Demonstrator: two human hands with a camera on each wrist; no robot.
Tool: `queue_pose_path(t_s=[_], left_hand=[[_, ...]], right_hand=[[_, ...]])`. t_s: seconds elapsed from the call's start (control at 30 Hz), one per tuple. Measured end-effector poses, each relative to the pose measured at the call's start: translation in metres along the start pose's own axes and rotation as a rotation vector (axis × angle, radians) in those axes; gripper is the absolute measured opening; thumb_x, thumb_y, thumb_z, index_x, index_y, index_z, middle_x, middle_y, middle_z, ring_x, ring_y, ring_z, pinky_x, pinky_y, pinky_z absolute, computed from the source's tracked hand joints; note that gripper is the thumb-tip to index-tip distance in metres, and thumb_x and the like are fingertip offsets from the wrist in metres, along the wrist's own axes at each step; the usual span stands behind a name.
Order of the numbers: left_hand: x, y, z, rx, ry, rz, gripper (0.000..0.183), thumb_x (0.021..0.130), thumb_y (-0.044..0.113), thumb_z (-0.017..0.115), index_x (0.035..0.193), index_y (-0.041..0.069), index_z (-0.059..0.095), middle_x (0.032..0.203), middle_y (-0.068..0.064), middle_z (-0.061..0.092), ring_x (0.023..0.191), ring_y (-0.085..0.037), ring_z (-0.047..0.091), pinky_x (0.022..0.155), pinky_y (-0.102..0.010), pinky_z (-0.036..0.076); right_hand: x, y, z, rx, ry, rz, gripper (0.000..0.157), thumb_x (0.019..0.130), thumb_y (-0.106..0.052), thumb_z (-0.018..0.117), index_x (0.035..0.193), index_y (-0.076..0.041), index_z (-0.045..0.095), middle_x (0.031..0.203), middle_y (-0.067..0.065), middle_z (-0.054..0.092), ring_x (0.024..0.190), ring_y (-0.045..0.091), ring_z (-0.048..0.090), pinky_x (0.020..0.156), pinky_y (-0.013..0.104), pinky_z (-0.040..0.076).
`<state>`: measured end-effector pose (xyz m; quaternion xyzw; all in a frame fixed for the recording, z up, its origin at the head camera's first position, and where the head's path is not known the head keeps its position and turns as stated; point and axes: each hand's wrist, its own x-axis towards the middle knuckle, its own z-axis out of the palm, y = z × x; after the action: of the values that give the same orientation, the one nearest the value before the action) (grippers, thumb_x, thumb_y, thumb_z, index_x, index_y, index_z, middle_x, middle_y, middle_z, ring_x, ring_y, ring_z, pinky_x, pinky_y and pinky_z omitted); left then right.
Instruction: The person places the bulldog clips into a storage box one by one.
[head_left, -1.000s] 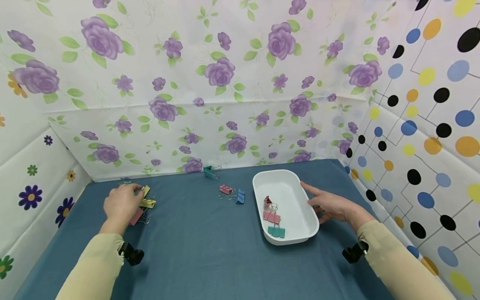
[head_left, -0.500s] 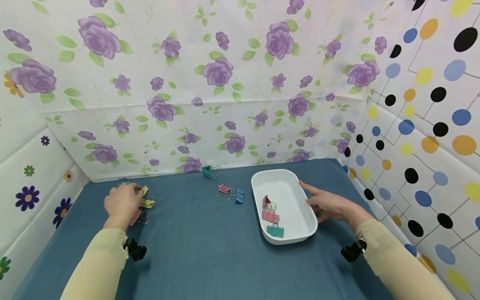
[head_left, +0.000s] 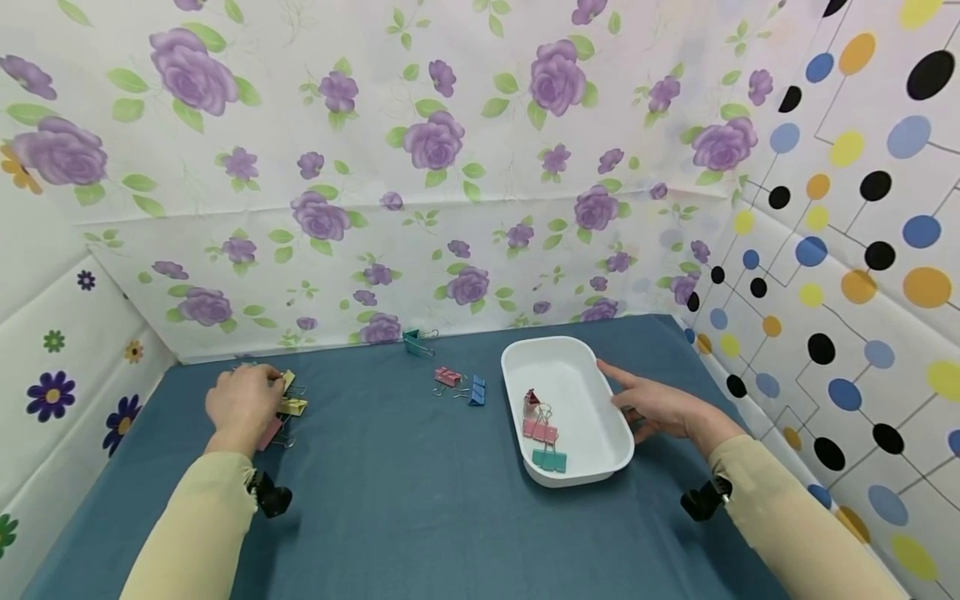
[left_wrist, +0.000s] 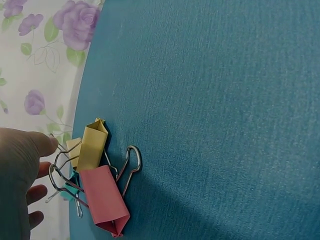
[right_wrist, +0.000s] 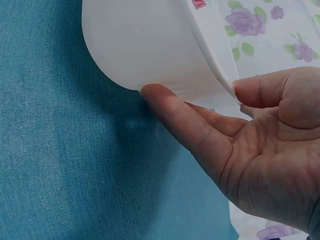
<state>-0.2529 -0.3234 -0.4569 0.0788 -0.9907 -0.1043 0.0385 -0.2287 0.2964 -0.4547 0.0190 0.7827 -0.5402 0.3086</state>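
Observation:
At the left of the head view, my left hand (head_left: 243,404) reaches over a small cluster of binder clips. Its thumb and fingertips pinch at the wire handle of a yellow binder clip (left_wrist: 74,149). Against this lie a second yellow binder clip (left_wrist: 92,145), a pink binder clip (left_wrist: 105,197) and a teal binder clip (left_wrist: 70,191), partly hidden by wires and clips. My right hand (head_left: 663,406) holds the right side of a white plastic tray (head_left: 592,400), with fingertips at its rim and lower wall. Inside are a red clip (head_left: 531,400), a pink clip (head_left: 540,431) and a teal clip (head_left: 550,460).
Between the hands lie another pink binder clip (head_left: 447,377) and a blue binder clip (head_left: 477,391). A teal binder clip (head_left: 417,342) rests by the back wall. Blue cloth (head_left: 390,500) covers the table, and patterned sheets (head_left: 450,242) enclose the back and sides.
The head view shifts slightly. Both hands keep nearly the same places, the left at the clips and the right on the tray.

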Motion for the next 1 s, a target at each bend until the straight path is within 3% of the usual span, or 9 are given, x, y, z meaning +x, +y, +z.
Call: queue_pose_path(t_s=[0.4, 1.0], left_hand=[[0.0051, 0.0021, -0.0029, 0.051, 0.024, 0.053, 0.024, 0.101, 0.021, 0.065, 0.113, 0.002, 0.074, 0.106, -0.022, 0.067, 0.097, -0.048, 0.054, 0.079, -0.065, 0.044], [0.0082, 0.0024, 0.0007, 0.069, 0.043, 0.07, 0.022, 0.1, 0.018, 0.066, 0.109, 0.0, 0.073, 0.102, -0.021, 0.064, 0.095, -0.046, 0.054, 0.078, -0.063, 0.045]], right_hand=[[-0.0009, -0.003, 0.0005, -0.005, 0.001, 0.002, 0.074, 0.109, -0.017, 0.047, 0.164, -0.043, 0.006, 0.167, 0.022, 0.01, 0.121, 0.042, 0.058, 0.077, 0.053, 0.059], [-0.002, -0.0031, -0.0002, 0.004, -0.019, -0.002, 0.074, 0.109, -0.018, 0.047, 0.164, -0.043, 0.005, 0.167, 0.022, 0.009, 0.124, 0.043, 0.056, 0.078, 0.053, 0.059]])
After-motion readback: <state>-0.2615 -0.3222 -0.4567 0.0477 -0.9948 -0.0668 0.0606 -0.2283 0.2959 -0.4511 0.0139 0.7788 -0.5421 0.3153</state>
